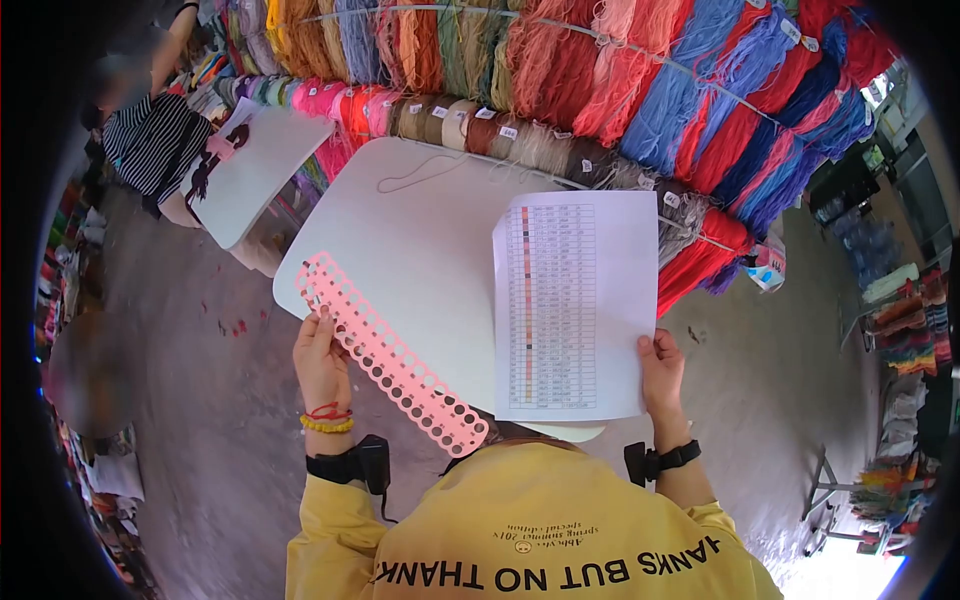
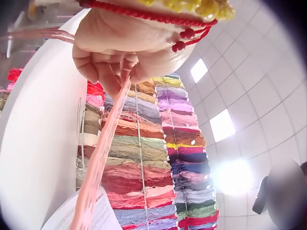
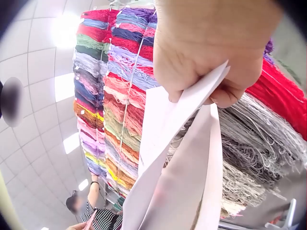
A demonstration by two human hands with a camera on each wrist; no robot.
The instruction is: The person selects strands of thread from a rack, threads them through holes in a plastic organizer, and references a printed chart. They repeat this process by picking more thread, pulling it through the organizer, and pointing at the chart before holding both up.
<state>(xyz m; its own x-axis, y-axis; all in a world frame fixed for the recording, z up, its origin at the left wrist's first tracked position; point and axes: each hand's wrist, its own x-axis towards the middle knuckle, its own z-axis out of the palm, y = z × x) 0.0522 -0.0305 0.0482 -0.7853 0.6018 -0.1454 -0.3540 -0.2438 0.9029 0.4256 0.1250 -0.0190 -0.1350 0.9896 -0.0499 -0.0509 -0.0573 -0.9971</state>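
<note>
My left hand (image 1: 322, 362) pinches a long pink thread card (image 1: 395, 362) with rows of round holes, near its upper end. The card slants down toward my body, overlapping the white table (image 1: 420, 230) in the head view. Seen from the left wrist, the pink card (image 2: 103, 148) is nearly edge-on below the curled fingers. My right hand (image 1: 663, 372) grips the right edge of a printed sheet (image 1: 622, 300), which carries a chart with a column of colour swatches. In the right wrist view more than one paper layer (image 3: 165, 124) shows between thumb and fingers.
Hanging yarn skeins (image 1: 450, 50) in many colours line the far side, with labelled bundles (image 1: 480, 130) beneath. A thread loop (image 1: 410, 182) lies on the table. At the upper left, a person in a striped shirt (image 1: 155, 145) stands beside another white table (image 1: 265, 165).
</note>
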